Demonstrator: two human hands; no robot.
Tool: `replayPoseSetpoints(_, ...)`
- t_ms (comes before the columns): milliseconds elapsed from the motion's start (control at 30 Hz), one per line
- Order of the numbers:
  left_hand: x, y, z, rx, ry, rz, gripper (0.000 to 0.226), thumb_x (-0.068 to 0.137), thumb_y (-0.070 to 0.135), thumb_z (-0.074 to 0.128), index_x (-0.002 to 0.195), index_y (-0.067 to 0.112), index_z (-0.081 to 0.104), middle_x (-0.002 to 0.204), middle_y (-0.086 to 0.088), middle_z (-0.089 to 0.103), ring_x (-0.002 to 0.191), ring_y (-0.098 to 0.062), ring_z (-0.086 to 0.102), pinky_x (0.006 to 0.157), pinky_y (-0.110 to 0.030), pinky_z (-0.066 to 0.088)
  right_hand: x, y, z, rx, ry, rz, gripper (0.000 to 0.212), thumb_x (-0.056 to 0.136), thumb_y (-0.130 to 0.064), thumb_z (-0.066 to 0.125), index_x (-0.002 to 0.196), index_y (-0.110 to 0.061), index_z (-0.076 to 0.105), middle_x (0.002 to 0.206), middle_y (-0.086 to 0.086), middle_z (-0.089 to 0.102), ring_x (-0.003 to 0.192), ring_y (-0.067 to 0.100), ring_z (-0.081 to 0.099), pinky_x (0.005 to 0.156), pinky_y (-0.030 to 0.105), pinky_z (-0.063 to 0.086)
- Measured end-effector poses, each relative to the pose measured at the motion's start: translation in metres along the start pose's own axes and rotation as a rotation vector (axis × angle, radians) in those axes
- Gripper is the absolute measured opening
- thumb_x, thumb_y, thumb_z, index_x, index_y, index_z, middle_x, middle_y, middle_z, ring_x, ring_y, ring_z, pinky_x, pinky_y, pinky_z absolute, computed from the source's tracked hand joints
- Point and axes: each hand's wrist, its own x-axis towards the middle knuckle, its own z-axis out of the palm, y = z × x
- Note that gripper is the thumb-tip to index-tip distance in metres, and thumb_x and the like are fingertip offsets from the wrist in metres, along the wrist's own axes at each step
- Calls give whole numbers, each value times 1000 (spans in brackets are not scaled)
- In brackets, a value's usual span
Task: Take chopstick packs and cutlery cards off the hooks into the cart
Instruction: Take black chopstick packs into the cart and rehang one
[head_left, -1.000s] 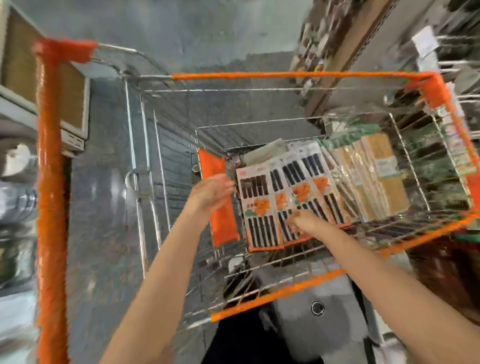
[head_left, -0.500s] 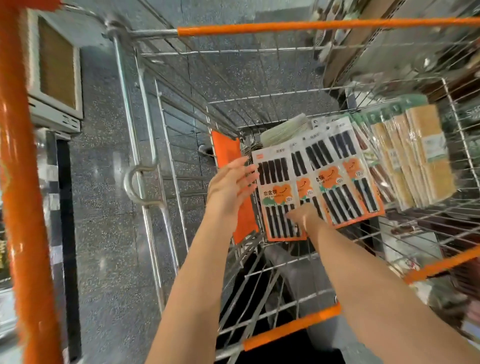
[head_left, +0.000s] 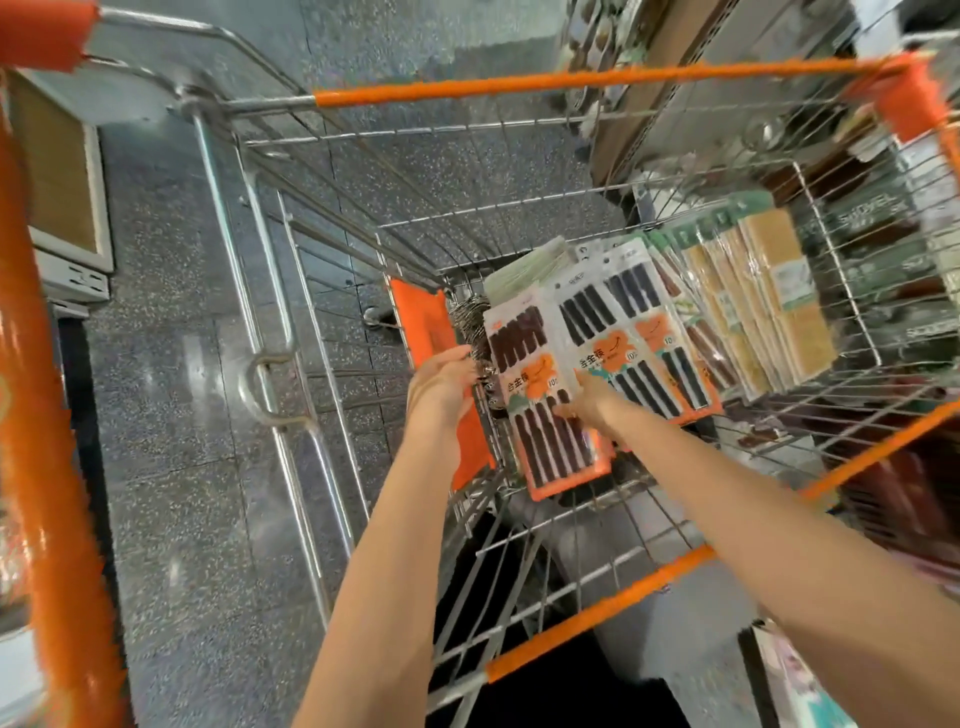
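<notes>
- Chopstick packs (head_left: 558, 405) are lying overlapped at the near end of the cart (head_left: 571, 85), 3 white-and-orange ones fanned side by side, each with its long axis running away from the person and its hang-hole end pointing toward the far wall of the basket.
- Right of them, a row of clear-wrapped bamboo packs (head_left: 769, 296) with green headers is leaning the same way, long axes roughly parallel to the fanned ones.
- The right hand (head_left: 589, 400) is resting on the nearest pack's face around its orange label; whether its fingers are pinching the pack or only pressing on it I cannot tell.
- The left hand (head_left: 441, 382) is hovering just beside that pack's left edge, fingers curled loosely toward it; a grip is not visible.
- Behind the left hand, an orange flap (head_left: 423, 322) is hanging on the basket's wire wall.
- Under the cart, grey speckled floor (head_left: 171, 415) is showing, and blurred store shelving (head_left: 883, 234) is standing to the right.
</notes>
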Motion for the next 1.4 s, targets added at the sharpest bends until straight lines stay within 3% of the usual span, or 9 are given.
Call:
replayPoseSetpoints(200,-11,0,8,166,-76,-55,54,94,47,55,137,17,46,143,-6,47,133,-24,41,116,-47,27,-50,-1,-30,453,-264,-72,40,90,0,58,128,-8,47,117,14,63,101,27,62,81,42,53)
replayPoseSetpoints(333,-6,-17,7,105,-194,-110,124,33,88,72,135,20,53,137,-8,56,125,-30,53,109,-54,36,-74,-8,-32,636,-511,-171,43,88,5,56,126,-13,48,119,6,64,108,17,63,87,29,51)
replayPoseSetpoints(433,-17,-13,0,72,-175,72,64,66,46,84,119,18,64,110,-4,72,103,-25,68,98,-49,49,-74,-10,-24,570,-535,-148,50,86,-3,63,132,-13,47,128,8,60,119,23,57,107,42,40)
replayPoseSetpoints(600,-6,-23,-3,419,-21,394,20,84,17,73,102,20,66,93,9,69,88,-13,67,68,-12,47,-48,-2,-20,89,-164,-111,54,80,-26,76,128,-15,53,120,-5,56,104,14,56,82,31,53)
replayPoseSetpoints(833,10,-32,-5,348,368,345,28,91,22,66,117,11,62,113,-6,67,105,-23,62,91,-36,47,10,18,-27,-214,-88,220,71,90,-14,64,148,-7,23,95,12,57,55,15,38,49,25,33)
replayPoseSetpoints(967,9,-33,-3,310,362,427,26,93,19,64,118,13,63,109,3,67,97,-10,60,75,-12,41,37,34,-9,-191,-190,286,61,90,-13,63,143,1,34,141,21,44,118,35,53,92,39,50)
replayPoseSetpoints(1100,8,-37,-2,301,360,443,24,92,14,64,117,13,64,92,16,63,80,9,57,80,-11,41,60,68,25,166,47,289,47,80,-4,67,125,-1,54,118,14,59,106,32,62,63,31,56)
replayPoseSetpoints(1300,13,-40,-4,301,361,426,20,91,9,64,110,12,67,86,21,61,72,18,56,66,3,37,127,114,74,11,206,391,101,53,-67,70,131,-8,48,129,14,55,110,33,57,92,44,50)
replayPoseSetpoints(1400,12,-38,-3,296,352,385,24,92,12,63,115,17,66,95,16,67,85,14,60,82,-3,43,108,82,79,113,175,418,110,52,-61,79,137,-3,38,134,19,48,118,36,53,96,47,48)
